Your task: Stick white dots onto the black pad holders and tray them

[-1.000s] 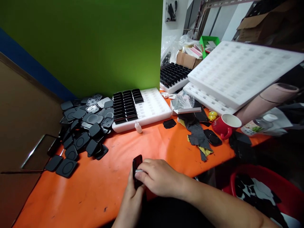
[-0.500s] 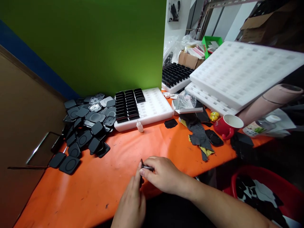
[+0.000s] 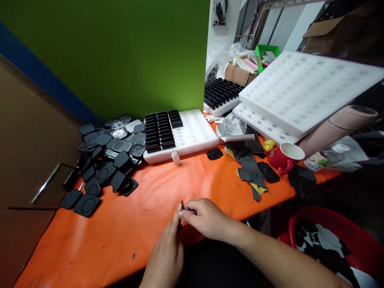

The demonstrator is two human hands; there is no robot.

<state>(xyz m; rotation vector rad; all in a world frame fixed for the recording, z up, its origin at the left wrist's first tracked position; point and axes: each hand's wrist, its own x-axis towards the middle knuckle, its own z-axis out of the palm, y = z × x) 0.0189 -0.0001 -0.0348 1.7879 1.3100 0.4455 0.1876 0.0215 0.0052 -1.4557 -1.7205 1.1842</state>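
Near the front edge of the orange table, my left hand (image 3: 167,252) is closed on a thin dark flat piece (image 3: 181,216), seen edge-on. Most of that piece is hidden by the fingers. My right hand (image 3: 207,218) pinches a short dark ribbed rod (image 3: 190,211), its end against or very near the flat piece; I cannot tell which. Beyond the hands stands a small white dropper bottle (image 3: 175,158). Behind it, a white foam tray (image 3: 195,138) holds rows of upright black pieces (image 3: 160,134) on its left side.
A heap of dark rounded-square plates (image 3: 112,150) lies at left. To the right are a grey rag (image 3: 250,176), a red mug (image 3: 286,158), a pink tumbler (image 3: 333,130) and stacked white foam trays (image 3: 309,92). A red tub (image 3: 295,230) with black and white scraps sits below the table's edge.
Both hands keep their grip and have shifted slightly to the right in the picture. The ribbed rod shows a little less. The whole view has moved slightly.
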